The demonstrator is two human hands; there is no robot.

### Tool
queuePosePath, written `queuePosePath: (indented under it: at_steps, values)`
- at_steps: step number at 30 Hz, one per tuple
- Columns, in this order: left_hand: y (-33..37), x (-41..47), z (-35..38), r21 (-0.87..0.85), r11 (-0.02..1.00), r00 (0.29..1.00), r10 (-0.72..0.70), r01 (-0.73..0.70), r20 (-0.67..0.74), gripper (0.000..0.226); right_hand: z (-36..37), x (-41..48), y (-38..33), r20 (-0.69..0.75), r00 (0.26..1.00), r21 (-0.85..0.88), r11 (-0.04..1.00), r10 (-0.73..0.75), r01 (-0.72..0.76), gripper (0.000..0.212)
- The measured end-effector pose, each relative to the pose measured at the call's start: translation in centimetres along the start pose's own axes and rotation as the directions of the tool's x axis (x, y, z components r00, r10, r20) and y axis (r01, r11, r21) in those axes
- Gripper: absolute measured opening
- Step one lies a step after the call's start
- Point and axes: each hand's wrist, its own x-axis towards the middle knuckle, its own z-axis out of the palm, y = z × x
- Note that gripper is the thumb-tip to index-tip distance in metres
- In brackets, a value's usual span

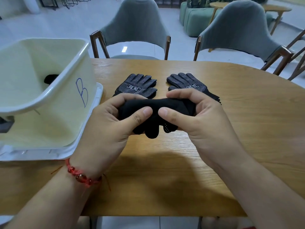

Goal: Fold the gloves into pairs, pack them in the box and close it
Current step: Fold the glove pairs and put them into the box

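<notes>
The glove pair [165,104], at three o'clock from the box [69,116], is gripped by curled fingers of the left hand [112,124] and right hand [199,119]. Soft and light, it is judged best held around the fold.

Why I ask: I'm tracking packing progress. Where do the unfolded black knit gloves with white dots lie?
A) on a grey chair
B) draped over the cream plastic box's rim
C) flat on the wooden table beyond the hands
C: the dotted gloves lie flat on the wooden table, beyond the left hand and right hand gripping a folded glove bundle.
</notes>
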Motion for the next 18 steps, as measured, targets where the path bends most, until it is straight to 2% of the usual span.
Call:
queuePosePath:
  at_steps: [3, 7, 10, 13, 18]
  values:
    - [1.1, -1.0, -0.5, 0.034, 0.993, 0.992, 0.111, -0.109, -0.058, 0.020, 1.0, 0.0, -0.6, 0.008, 1.000, 0.000, 1.000, -0.024, 0.024, 0.036]
    - [2.5, -2.6, -1.2, 0.119, 0.953, 0.935, 0.299, -0.280, -0.191, 0.016, 2.8, -0.3, -1.6, 0.012, 0.994, 0.051, 0.993, -0.107, 0.107, 0.030]
    - [3.7, -3.5, -2.4, 0.115, 0.944, 0.914, 0.329, -0.310, -0.235, 0.016, 4.4, -0.7, -2.2, 0.020, 0.987, 0.049, 0.986, -0.161, 0.160, 0.029]
    - [4.7, -4.2, -3.8, 0.164, 0.935, 0.912, 0.345, -0.314, -0.221, 0.017, 5.9, -0.7, -2.8, 0.056, 0.980, 0.017, 0.982, -0.191, 0.190, 0.033]
    - [6.4, -4.9, -6.4, 0.272, 0.895, 0.880, 0.417, -0.353, -0.228, 0.022, 8.6, -0.1, -4.9, 0.170, 0.957, 0.038, 0.972, -0.237, 0.234, 0.044]
